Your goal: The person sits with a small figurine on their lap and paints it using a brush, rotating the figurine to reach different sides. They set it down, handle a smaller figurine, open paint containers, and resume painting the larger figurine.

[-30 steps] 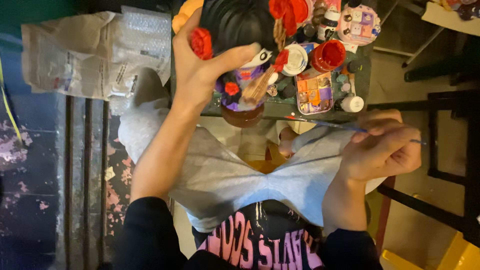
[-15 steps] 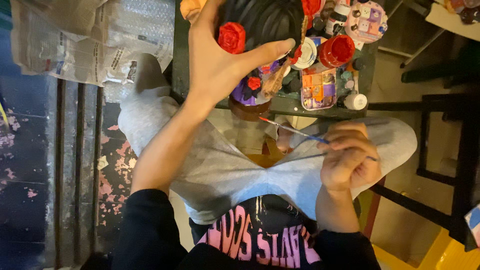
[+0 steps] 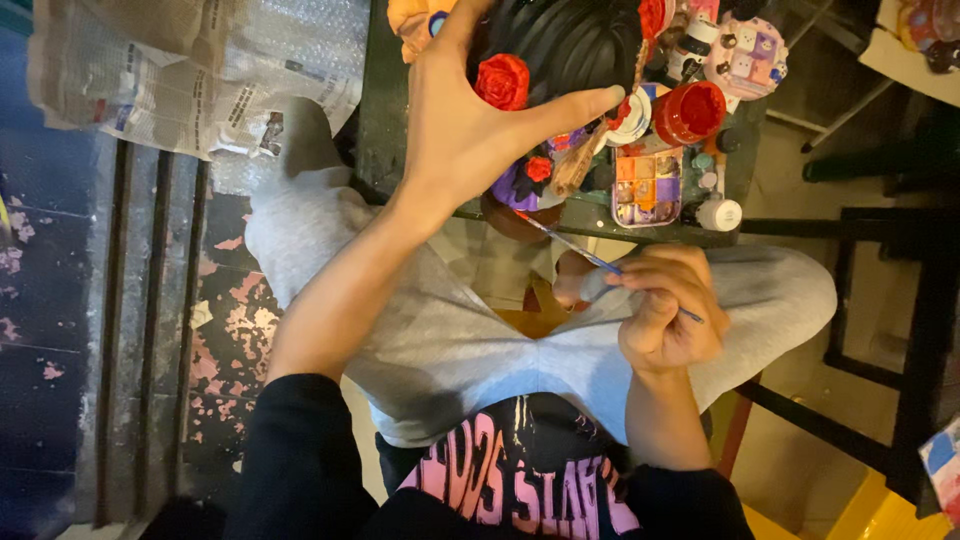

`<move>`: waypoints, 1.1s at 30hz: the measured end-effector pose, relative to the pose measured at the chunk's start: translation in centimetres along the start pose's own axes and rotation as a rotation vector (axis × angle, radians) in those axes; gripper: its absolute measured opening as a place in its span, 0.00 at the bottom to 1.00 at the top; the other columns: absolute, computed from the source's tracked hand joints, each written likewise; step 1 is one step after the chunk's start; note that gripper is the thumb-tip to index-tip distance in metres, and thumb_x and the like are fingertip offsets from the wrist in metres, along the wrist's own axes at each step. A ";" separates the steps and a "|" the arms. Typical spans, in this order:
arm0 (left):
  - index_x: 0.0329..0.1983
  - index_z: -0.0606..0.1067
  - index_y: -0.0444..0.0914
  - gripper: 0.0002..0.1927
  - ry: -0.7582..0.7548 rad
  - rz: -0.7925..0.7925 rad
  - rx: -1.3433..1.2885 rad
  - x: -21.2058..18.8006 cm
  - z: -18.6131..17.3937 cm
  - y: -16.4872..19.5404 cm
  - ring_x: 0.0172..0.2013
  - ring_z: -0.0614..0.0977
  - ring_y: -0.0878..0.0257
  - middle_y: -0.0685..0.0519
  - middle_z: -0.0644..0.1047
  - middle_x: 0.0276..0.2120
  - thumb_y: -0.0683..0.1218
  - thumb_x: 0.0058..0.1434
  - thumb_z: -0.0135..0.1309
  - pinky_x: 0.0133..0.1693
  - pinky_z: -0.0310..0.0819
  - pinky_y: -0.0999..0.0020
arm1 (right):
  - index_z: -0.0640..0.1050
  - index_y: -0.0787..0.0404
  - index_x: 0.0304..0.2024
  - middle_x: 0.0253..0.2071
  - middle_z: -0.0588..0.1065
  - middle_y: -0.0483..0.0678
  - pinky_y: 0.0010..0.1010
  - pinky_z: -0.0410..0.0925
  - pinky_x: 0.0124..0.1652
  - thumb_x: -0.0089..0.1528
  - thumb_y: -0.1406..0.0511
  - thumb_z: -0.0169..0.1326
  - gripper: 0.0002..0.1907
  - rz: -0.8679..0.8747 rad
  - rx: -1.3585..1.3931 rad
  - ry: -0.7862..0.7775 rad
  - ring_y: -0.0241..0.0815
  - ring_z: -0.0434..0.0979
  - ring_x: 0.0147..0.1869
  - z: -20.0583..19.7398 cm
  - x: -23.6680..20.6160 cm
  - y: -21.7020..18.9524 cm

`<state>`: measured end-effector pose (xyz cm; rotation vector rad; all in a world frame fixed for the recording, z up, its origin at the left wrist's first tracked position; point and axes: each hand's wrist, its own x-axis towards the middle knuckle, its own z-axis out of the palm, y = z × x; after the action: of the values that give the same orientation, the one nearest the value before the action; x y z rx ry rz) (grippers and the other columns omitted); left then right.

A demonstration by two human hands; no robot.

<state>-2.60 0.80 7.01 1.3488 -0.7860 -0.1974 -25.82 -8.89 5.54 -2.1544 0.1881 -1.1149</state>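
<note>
Your left hand is spread wide, palm and fingers pressed on the black ribbed figure with red roses, steadying it on the dark green table at the far side. Your right hand is closed around a thin paintbrush, held near your lap, its tip angled up toward the figure's purple underside. Just right of the figure there's an open red paint pot, and below it a small rectangular palette of coloured squares, with a white bottle cap beside that. Far left, crumpled newspaper and bubble wrap lie over the table edge. Below: worn dark floor with flaking pink paint; black metal furniture frames on the right.
</note>
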 end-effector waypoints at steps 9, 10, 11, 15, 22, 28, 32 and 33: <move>0.62 0.72 0.30 0.37 0.004 -0.016 0.040 0.0 0.1 0.1 0.50 0.86 0.63 0.47 0.83 0.53 0.50 0.59 0.78 0.57 0.81 0.70 | 0.75 0.71 0.35 0.31 0.77 0.55 0.33 0.71 0.39 0.77 0.60 0.47 0.21 0.001 -0.032 0.004 0.49 0.77 0.39 0.1 0.1 0.3; 0.62 0.72 0.31 0.36 -0.001 -0.028 0.035 0.0 0.1 0.2 0.51 0.87 0.63 0.47 0.83 0.53 0.51 0.59 0.78 0.58 0.82 0.69 | 0.75 0.71 0.35 0.31 0.77 0.55 0.33 0.71 0.39 0.77 0.60 0.47 0.21 0.006 -0.035 0.005 0.49 0.77 0.38 0.0 0.1 0.3; 0.62 0.72 0.31 0.36 -0.007 -0.042 0.032 0.0 0.0 0.2 0.52 0.87 0.63 0.48 0.83 0.53 0.51 0.59 0.78 0.59 0.82 0.68 | 0.75 0.71 0.36 0.31 0.77 0.55 0.33 0.71 0.39 0.77 0.61 0.47 0.21 0.013 -0.036 0.008 0.49 0.77 0.38 0.0 0.0 0.3; 0.61 0.73 0.32 0.35 -0.007 -0.038 0.058 0.0 -0.1 0.2 0.52 0.87 0.63 0.48 0.83 0.53 0.52 0.59 0.78 0.59 0.82 0.68 | 0.75 0.72 0.36 0.32 0.77 0.56 0.33 0.71 0.39 0.77 0.61 0.47 0.21 0.034 -0.019 0.009 0.49 0.77 0.40 -0.2 0.0 0.4; 0.61 0.73 0.31 0.36 0.000 -0.026 0.085 0.2 0.0 -0.1 0.53 0.86 0.63 0.48 0.83 0.53 0.53 0.58 0.78 0.60 0.81 0.68 | 0.75 0.73 0.37 0.36 0.77 0.57 0.33 0.72 0.42 0.77 0.64 0.48 0.18 0.076 -0.016 -0.059 0.49 0.78 0.40 -1.0 0.1 0.4; 0.61 0.73 0.31 0.36 -0.009 -0.047 0.057 0.1 0.0 -0.2 0.53 0.87 0.63 0.48 0.83 0.54 0.53 0.58 0.78 0.60 0.81 0.68 | 0.76 0.73 0.39 0.37 0.78 0.57 0.33 0.73 0.44 0.76 0.65 0.49 0.16 0.077 -0.022 -0.108 0.49 0.78 0.42 -1.5 0.2 0.1; 0.61 0.73 0.31 0.37 0.002 -0.034 0.088 0.2 -0.1 -0.2 0.53 0.86 0.62 0.48 0.83 0.53 0.53 0.57 0.78 0.59 0.81 0.67 | 0.75 0.72 0.40 0.39 0.78 0.57 0.32 0.73 0.44 0.76 0.67 0.49 0.14 0.105 -0.008 -0.145 0.48 0.78 0.43 -1.7 0.4 -0.1; 0.61 0.73 0.30 0.37 0.005 -0.026 0.094 0.2 -0.1 -0.2 0.53 0.86 0.62 0.47 0.83 0.53 0.53 0.57 0.78 0.59 0.81 0.67 | 0.75 0.72 0.40 0.39 0.78 0.57 0.32 0.73 0.45 0.76 0.67 0.49 0.13 0.110 -0.010 -0.153 0.48 0.78 0.43 -1.8 0.4 -0.1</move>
<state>-2.36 0.70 6.95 1.4482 -0.7817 -0.1788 -26.97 -9.89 6.62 -2.1998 0.2397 -0.8855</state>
